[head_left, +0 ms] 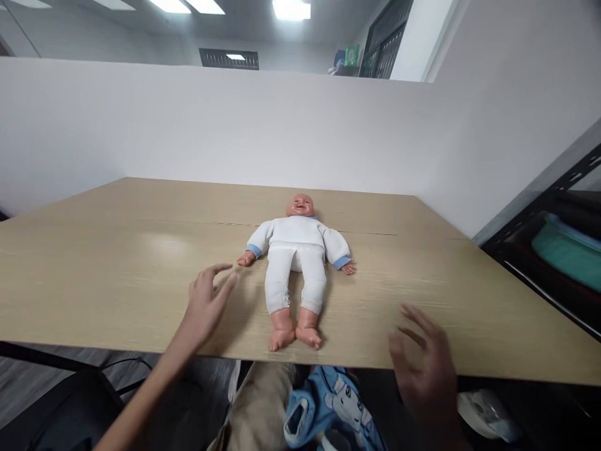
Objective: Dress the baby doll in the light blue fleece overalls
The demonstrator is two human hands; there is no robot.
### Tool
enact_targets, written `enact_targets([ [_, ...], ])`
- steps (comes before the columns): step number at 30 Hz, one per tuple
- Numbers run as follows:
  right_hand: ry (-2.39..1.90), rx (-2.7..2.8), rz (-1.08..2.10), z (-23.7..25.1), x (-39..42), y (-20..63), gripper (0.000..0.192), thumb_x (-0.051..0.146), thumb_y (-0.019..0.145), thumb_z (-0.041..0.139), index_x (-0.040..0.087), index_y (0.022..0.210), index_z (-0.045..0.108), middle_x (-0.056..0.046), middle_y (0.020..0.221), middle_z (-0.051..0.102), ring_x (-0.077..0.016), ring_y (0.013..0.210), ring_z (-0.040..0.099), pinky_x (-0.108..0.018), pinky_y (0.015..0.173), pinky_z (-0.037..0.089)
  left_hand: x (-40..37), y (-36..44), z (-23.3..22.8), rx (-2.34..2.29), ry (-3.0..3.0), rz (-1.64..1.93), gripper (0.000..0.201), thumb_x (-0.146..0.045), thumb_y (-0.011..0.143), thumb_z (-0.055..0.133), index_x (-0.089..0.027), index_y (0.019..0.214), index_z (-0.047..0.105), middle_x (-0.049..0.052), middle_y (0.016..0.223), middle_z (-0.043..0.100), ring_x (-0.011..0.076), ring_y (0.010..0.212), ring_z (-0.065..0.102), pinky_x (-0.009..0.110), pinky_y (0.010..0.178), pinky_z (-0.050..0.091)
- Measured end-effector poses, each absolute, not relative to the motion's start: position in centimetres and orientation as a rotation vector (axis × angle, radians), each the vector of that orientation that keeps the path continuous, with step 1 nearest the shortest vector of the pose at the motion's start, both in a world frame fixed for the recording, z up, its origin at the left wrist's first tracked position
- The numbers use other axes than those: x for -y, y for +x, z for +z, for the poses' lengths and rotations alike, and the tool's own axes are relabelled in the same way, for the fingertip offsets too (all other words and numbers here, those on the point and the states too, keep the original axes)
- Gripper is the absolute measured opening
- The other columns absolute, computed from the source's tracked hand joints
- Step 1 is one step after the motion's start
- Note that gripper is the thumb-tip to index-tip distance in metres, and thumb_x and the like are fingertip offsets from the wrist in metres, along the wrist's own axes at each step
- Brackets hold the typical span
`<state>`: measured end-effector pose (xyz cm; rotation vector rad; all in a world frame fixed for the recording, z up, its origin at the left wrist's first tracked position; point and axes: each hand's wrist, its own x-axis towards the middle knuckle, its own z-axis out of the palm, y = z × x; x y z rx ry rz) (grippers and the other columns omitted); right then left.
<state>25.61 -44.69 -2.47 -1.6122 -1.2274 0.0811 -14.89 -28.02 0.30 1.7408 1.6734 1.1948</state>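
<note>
A plastic baby doll in a white suit with blue cuffs (295, 260) lies on its back, mid-way across the pale wooden table (117, 269), long axis running straight away, head far, bare feet at the near edge. The left hand (206, 304) hovers just beside its hip, fingers spread, holding nothing. The right hand (425, 363), blurred, is loosely spread and empty, right of the feet. Blue printed cloth (331, 401) sits below the table edge.

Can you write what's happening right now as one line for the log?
left hand: open, near doll's arm | right hand: open, over table edge | doll: face-up on table
</note>
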Motion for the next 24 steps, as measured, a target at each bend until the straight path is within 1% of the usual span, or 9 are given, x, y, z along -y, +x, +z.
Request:
enact_targets([
  [2,-1.616,1.115,-0.142,-4.7,49.6,25.3,0.029,0.051,0.096,0.07,0.027,0.11,0.07,-0.017,0.118,0.072,-0.0415,0.117,0.07,-0.068,0.103,0.058,35.4,-14.0,-1.6,-1.638,1.869,1.412,0.042,-0.047,0.101,0.062,-0.036,0.142,0.06,0.01,0.147,0.064,0.0364,0.141,0.055,0.06,0.118,0.048],
  [4,-1.536,1.134,-0.07,-7.7,52.7,25.0,0.022,0.049,0.097,0.068,0.028,0.094,0.065,-0.014,0.1,0.072,-0.0363,0.091,0.074,-0.06,0.082,0.064,41.8,-12.5,-4.9,-1.331,2.02,1.702,0.039,-0.03,0.099,0.06,-0.041,0.137,0.059,0.008,0.117,0.073,0.0336,0.114,0.068,0.059,0.103,0.054],
  [6,-1.603,1.273,0.14,-10.8,53.6,24.4,0.022,0.047,0.097,0.07,0.027,0.104,0.069,-0.012,0.101,0.076,-0.0348,0.095,0.076,-0.057,0.084,0.066,45.9,-10.4,-8.7,-0.858,2.404,1.292,0.04,-0.024,0.098,0.055,-0.044,0.132,0.065,0.005,0.1,0.077,0.0294,0.097,0.072,0.056,0.098,0.056],
  [8,-1.729,1.253,0.259,-13.5,53.0,23.8,0.033,0.051,0.098,0.066,0.026,0.12,0.069,-0.013,0.116,0.077,-0.0366,0.109,0.075,-0.06,0.096,0.064,47.5,-8.0,-11.9,-0.944,2.479,0.775,0.039,-0.03,0.1,0.054,-0.038,0.135,0.067,0.01,0.118,0.079,0.0334,0.11,0.072,0.063,0.109,0.05],
  [10,-1.825,1.277,0.38,-15.7,51.6,23.1,0.045,0.057,0.093,0.068,0.026,0.126,0.07,-0.014,0.128,0.075,-0.0411,0.124,0.071,-0.063,0.107,0.058,47.1,-5.5,-14.0,-1.206,2.347,0.452,0.054,-0.049,0.099,0.057,-0.025,0.147,0.065,0.023,0.149,0.067,0.0434,0.137,0.061,0.067,0.12,0.041],
  [11,-1.845,1.287,0.457,-16.5,51.0,22.9,0.047,0.058,0.091,0.069,0.026,0.127,0.07,-0.014,0.131,0.075,-0.0417,0.127,0.071,-0.062,0.11,0.057,46.5,-4.3,-14.6,-1.268,2.305,0.319,0.065,-0.054,0.096,0.059,-0.019,0.151,0.062,0.027,0.156,0.06,0.0472,0.146,0.054,0.068,0.125,0.035],
  [13,-1.826,1.324,0.594,-17.3,49.8,22.5,0.049,0.056,0.087,0.071,0.025,0.126,0.073,-0.014,0.128,0.076,-0.0412,0.123,0.073,-0.058,0.108,0.058,45.1,-2.5,-15.3,-1.264,2.29,0.117,0.074,-0.055,0.089,0.066,-0.012,0.15,0.063,0.031,0.154,0.06,0.0504,0.148,0.052,0.064,0.128,0.033],
  [19,-1.673,1.405,0.918,-15.2,48.7,21.4,0.041,0.059,0.096,0.063,0.021,0.102,0.077,-0.009,0.092,0.078,-0.0343,0.094,0.076,-0.049,0.092,0.058,44.9,-1.2,-13.3,-1.18,2.22,0.057,0.045,-0.036,0.086,0.068,-0.021,0.129,0.071,0.02,0.12,0.079,0.0437,0.121,0.071,0.057,0.113,0.048],
  [24,-1.56,1.371,1.098,-8.6,51.2,20.4,0.049,0.067,0.099,0.061,0.02,0.098,0.072,-0.005,0.091,0.074,-0.0264,0.09,0.07,-0.038,0.087,0.057,48.2,-5.1,-5.3,-1.013,2.007,0.283,0.042,-0.029,0.085,0.067,-0.027,0.126,0.066,0.006,0.119,0.078,0.0296,0.111,0.075,0.039,0.099,0.06],
])
